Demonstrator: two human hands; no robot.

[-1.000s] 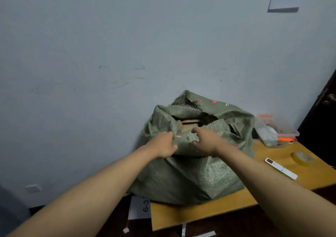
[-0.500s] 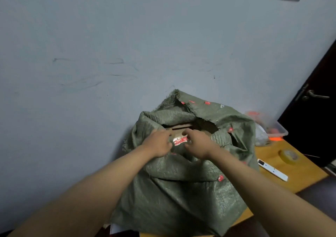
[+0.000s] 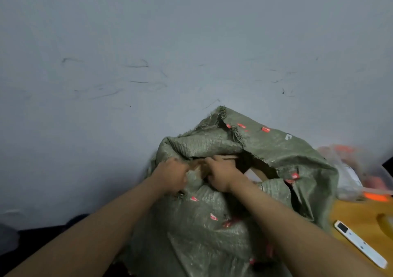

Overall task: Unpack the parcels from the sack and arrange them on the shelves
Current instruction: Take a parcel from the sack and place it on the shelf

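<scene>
The person's left hand (image 3: 171,175) bunches the near lip of the grey-green woven plastic sack (image 3: 212,230), fingers curled tight into the fabric at centre frame. The right hand (image 3: 221,174), just beside it, also curls over the lip, though whether it holds fabric or the brown cardboard parcel (image 3: 258,171) edge inside the mouth cannot be told. The sack stands on the yellow wooden table (image 3: 359,215) at lower right, against the pale grey wall (image 3: 148,53); no shelves are in view.

The risks look plain. The sack's frayed rim at upper centre could tear further if the lip is dragged hard. The bulky sack could slump off the table's near edge, since its lower part overhangs the frame bottom. A pull to the right could sweep the slim white remote-like device (image 3: 359,245) or the clear plastic tub (image 3: 350,176) off the table.

Small red patches dot the sack, and 1 white mark sits at upper right of it; none is legible.
</scene>
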